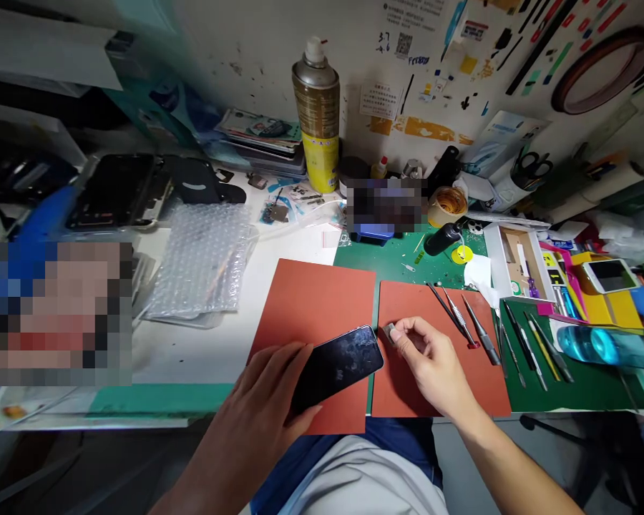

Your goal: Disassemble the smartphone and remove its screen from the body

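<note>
Gripping the phone (348,357) by one end, the left hand (265,390) curls its fingers along the far edge, thumb at the near edge, likely to steady it with most of the screen bare. Just right of the phone, the right hand (429,361) pinches a small grey piece (389,332), thumb and fingertips nearly meeting. A red mat (311,300) lies below the phone, perhaps as padding; tools (481,330) lie to its right, probably for easy reach. Beyond the phone come bubble wrap (198,261) leftward, a spray can (318,114) and a marked wall (268,36).

phone (340,363) partly covered, wall notice (380,99) unreadable
</note>
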Tool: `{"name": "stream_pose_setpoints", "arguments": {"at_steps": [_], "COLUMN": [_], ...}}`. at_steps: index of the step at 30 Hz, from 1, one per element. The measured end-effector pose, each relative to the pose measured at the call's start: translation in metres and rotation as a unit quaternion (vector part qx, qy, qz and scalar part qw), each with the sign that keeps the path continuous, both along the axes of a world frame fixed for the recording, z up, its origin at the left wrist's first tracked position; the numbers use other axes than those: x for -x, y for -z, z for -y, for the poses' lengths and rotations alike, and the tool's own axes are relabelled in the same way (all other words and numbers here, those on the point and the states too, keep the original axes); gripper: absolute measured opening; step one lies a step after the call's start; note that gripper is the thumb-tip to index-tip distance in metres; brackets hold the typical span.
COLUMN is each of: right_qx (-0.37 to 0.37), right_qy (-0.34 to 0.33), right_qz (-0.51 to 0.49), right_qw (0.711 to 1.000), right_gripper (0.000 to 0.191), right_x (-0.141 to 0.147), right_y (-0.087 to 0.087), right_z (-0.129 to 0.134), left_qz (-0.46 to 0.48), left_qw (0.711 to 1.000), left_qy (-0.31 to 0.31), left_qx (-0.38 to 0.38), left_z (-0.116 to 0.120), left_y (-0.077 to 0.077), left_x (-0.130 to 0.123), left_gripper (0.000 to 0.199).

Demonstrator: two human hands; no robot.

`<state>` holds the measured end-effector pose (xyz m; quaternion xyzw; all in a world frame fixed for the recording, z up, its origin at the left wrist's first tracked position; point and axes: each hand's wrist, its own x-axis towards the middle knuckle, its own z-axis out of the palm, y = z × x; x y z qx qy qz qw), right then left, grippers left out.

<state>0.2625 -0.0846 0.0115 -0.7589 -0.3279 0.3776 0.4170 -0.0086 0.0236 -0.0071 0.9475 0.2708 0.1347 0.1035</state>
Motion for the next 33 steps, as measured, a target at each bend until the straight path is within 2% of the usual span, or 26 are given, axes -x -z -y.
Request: {"name": "stream_pose_setpoints", "arguments": {"at_steps": [3,13,17,23,27,33], "right_qx": [-0.008,-0.023,-0.031,-0.039,-0.050,-0.043], "right_qy": [0.013,-0.019,-0.012,-0.025,-0.034,-0.065], "right_qz": [0.016,0.068,0.087,0.129,0.154,0.216], "right_qw": [1.000,0.997,0.996,0.991,0.986,0.973], "right_gripper": [0.038,0.029,0.028,0.028,0.026,0.028], "right_x": [0.001,0.014,0.017,0.017,0.018,0.020], "right_y": [0.004,0.008,0.007,0.006,0.006,0.003], "right_z": [-0.005,-0.013,-0.014,-0.016,-0.016,-0.017], "left_qz": [0.015,-0.007,-0.026,0.016,0.013,0.019], "left_qw": [1.000,0.999,0.999,1.000,1.000,0.998], "left_qy": [0.010,-0.016,-0.006,-0.017,-0.004,0.005], "left_qx": [-0.013,-0.036,-0.028,-0.019,-0.027,-0.052], "left_z": [0.002,0.007,0.008,0.014,0.014,0.011], "left_y": [-0.001,-0.012,-0.008,0.002,0.001,-0.003], "left_x": [-0.002,-0.005,-0.003,-0.002,-0.002,-0.005], "left_gripper": [0.052,0.044,0.052,0.059,0.062,0.056]}}
